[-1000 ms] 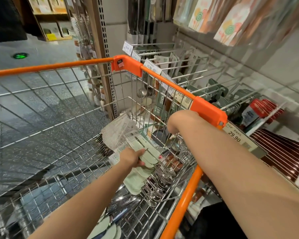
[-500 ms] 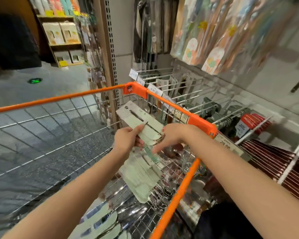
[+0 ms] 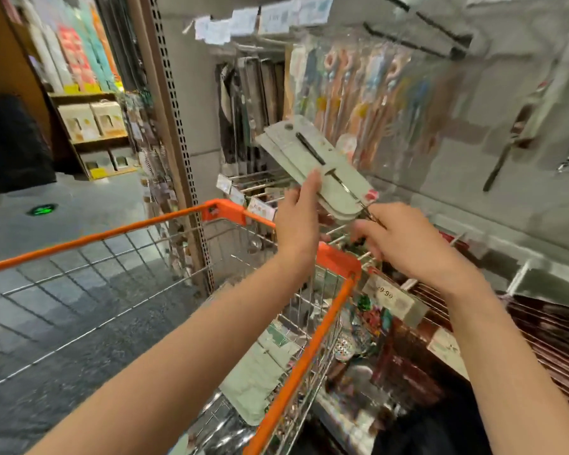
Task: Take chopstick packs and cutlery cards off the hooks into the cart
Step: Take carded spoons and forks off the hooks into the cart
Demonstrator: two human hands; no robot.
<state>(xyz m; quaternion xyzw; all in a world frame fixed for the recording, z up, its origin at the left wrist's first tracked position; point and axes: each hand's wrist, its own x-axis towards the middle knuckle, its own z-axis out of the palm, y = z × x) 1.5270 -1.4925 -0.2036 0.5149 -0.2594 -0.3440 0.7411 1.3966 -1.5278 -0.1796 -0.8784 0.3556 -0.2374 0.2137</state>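
Head view: the stack of cutlery cards (image 3: 316, 169), down inside the cart (image 3: 165, 218) a second ago, is now lifted well above the cart's orange rim, up toward the hooks (image 3: 270, 178). Looks like a move away from the cart, not into it; maybe sorting or re-hanging, can't tell. Left hand (image 3: 298, 221) pinches the stack from its left edge, thumb on the face, other fingers behind and hidden. Right hand (image 3: 404, 241) sits at the stack's lower right end, fingers curled; seems to pinch the tip of the cutlery piece sticking out, blurred, not sure. Cards: pale green, long, rounded ends, several layered, tilted, hang-hole end up-left, a dark slim utensil mounted on top. More pale green cards (image 3: 260, 382) lie inside the cart. Chopstick packs (image 3: 368, 103) hang behind the raised stack.
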